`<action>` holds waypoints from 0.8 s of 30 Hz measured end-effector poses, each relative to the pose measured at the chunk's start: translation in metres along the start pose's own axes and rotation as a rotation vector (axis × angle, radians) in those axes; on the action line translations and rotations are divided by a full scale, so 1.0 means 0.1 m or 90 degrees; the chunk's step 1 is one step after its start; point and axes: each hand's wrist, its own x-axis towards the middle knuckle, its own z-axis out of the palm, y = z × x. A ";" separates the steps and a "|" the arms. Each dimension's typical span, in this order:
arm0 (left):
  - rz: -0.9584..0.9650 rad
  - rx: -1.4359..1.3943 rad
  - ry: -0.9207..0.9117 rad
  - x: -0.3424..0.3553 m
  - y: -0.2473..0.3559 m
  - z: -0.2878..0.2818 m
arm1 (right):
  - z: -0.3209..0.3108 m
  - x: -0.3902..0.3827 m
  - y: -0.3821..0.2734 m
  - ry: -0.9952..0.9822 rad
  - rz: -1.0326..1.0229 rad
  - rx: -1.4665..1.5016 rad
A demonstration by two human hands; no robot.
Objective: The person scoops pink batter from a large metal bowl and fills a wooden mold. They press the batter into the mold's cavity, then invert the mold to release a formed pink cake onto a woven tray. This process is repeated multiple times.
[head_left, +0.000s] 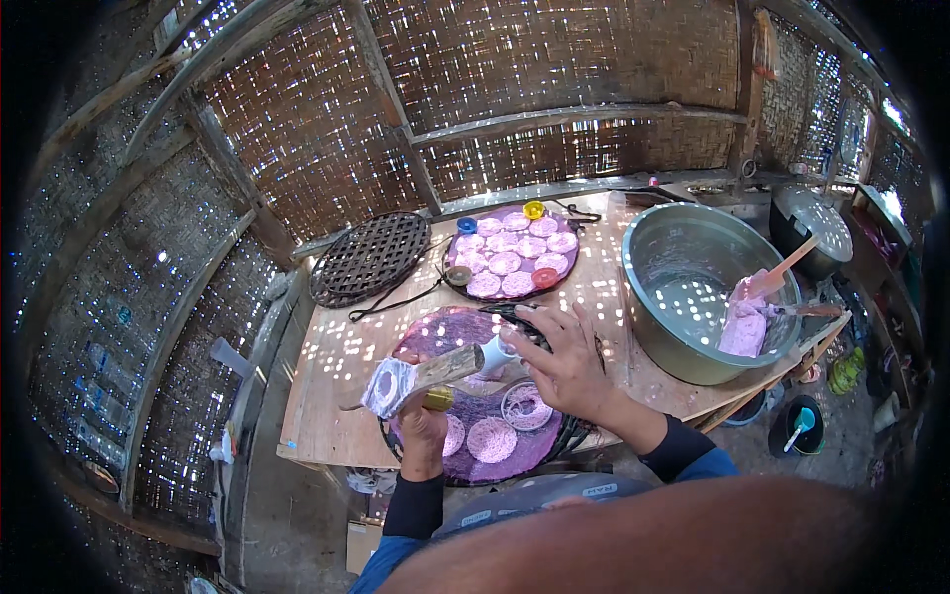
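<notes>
My left hand (423, 438) grips a wooden hand press (445, 370) with a ring wrapped in white at its near end. A white tube (497, 356) sits at the press's far end, and a gold-coloured cylinder (437, 398) shows beside my left hand. My right hand (572, 368) has its fingers apart and bent, the fingertips at the tube's upper end; whether they touch it I cannot tell. Beneath both hands lies a round purple mesh tray (465, 342). On it are pink stringy rounds (492, 440), one inside a clear ring (526, 406).
Farther back, another tray of pink rounds (503, 262) carries small coloured cups on its edge. An empty woven tray (370, 259) lies to its left. On the right stands a big metal basin (648, 297) with pink dough (744, 322) and a spatula (792, 259). A lidded pot (816, 223) is beyond.
</notes>
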 end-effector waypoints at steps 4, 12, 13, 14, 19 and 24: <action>-0.016 0.001 0.025 -0.02 -0.03 -0.03 | -0.03 -0.02 -0.01 -0.017 -0.048 -0.057; -0.012 0.001 0.002 0.00 -0.01 -0.11 | -0.04 -0.04 -0.01 0.030 0.026 0.066; -0.005 -0.002 -0.018 0.02 -0.01 -0.13 | -0.03 -0.05 -0.01 0.028 0.014 0.043; -0.014 -0.005 -0.014 0.01 -0.04 -0.12 | -0.01 -0.07 -0.01 0.034 0.008 0.017; -0.017 -0.011 -0.011 0.00 0.01 -0.12 | 0.05 -0.10 -0.14 0.037 -0.015 -0.093; -0.024 -0.002 -0.005 0.00 0.03 -0.15 | 0.02 -0.03 -0.14 0.038 0.043 0.046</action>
